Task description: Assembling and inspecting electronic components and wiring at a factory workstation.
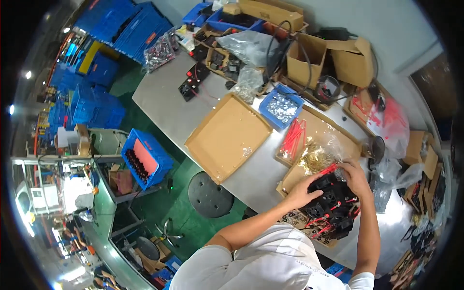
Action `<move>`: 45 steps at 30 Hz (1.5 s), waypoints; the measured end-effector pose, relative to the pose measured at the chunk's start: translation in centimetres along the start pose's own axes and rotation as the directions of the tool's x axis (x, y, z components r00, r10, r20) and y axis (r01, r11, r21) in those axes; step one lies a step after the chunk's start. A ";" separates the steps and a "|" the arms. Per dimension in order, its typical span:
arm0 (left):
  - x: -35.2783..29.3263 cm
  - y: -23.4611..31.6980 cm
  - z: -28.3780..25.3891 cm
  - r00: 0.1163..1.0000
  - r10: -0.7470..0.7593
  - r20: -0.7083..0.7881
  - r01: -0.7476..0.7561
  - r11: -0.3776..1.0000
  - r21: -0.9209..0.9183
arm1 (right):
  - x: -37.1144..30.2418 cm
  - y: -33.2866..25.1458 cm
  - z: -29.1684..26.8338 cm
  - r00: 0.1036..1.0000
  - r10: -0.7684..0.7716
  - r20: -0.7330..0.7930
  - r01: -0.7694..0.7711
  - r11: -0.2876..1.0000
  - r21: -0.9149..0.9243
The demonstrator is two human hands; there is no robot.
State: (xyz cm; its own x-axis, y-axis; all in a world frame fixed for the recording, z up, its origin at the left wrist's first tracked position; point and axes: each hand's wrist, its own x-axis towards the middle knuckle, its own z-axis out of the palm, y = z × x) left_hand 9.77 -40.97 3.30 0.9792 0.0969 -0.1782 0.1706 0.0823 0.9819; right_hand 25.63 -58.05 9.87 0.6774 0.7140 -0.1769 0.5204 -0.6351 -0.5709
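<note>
My left hand (300, 194) and my right hand (355, 179) are close together over a pile of black plastic parts (333, 203) with red wires. A thin red wire piece (328, 170) runs between the fingertips of both hands, which are bent around its ends. A black part sits just beneath it, partly covered by my fingers; its exact shape is hard to make out. Beyond my hands lie loose brass-coloured small metal pieces (316, 157) in a clear bag, and a bundle of red wires (294, 137) inside a cardboard tray (333, 129).
A shallow cardboard tray (227, 140) rests left of centre on the metal table (166, 92). Behind it stands a blue bin (281, 107) of small silvery parts. Cardboard boxes (304, 58) and a black cable are at the back. A round black stool (210, 194) stands left of the table.
</note>
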 end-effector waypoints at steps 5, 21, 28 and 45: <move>-0.7 -1.2 0.6 0.991 -0.129 0.025 0.129 0.991 -0.030 | -7.8 1.2 -2.9 0.931 0.147 -0.335 -0.123 0.988 0.091; -5.8 3.2 0.4 0.985 0.150 -0.082 -0.108 0.917 0.384 | -28.6 3.1 7.6 0.345 0.803 -0.486 -0.232 0.574 0.785; -8.1 3.5 0.6 0.989 0.149 0.016 -0.143 0.910 0.389 | -26.4 2.8 13.2 0.349 0.819 -0.456 -0.148 0.529 0.836; -10.1 3.1 4.4 0.857 0.166 0.487 -0.369 0.859 0.355 | -24.8 -2.7 9.0 0.757 0.457 -0.468 -0.355 0.888 0.294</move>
State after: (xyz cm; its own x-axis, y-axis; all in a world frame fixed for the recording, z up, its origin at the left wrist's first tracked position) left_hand 0.85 -46.04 8.41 0.9213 -0.3867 0.0418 -0.1754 -0.3171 0.9320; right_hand 2.73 -71.37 8.54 0.9935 0.1122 -0.0199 0.0689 -0.7306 -0.6793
